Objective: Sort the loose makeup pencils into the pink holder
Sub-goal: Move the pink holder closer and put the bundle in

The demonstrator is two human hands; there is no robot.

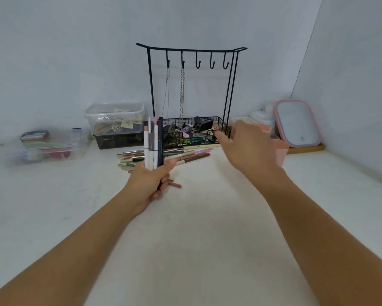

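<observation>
Gripped upright in the left hand (151,180) is a bundle of makeup pencils (153,142), fingers curled round their lower ends so the tips stand level and, by the look of it, ready to drop together into a container. Right hand (247,146) is blurred, reaching out over the back of the worktop; its fingers look loosely curled with one extended toward the wire basket (198,131), and whether it holds anything cannot be told. Pink holder (281,151) stands just behind and to the right of that hand, largely hidden by it, near the worktop's back right. Loose pencils (165,156) remain in a rough heap, lying flat beside one another in front of the basket, near the back middle; a few more lie under the left hand. Judged from this, sorting is only partly done. Black wire jewellery stand (192,54) rises from the basket, chains hanging from two of its hooks. Clear plastic boxes (115,120) sit at back left, a pink-framed mirror (296,124) at back right. White worktop (196,228) meets plain pale walls in a corner.
</observation>
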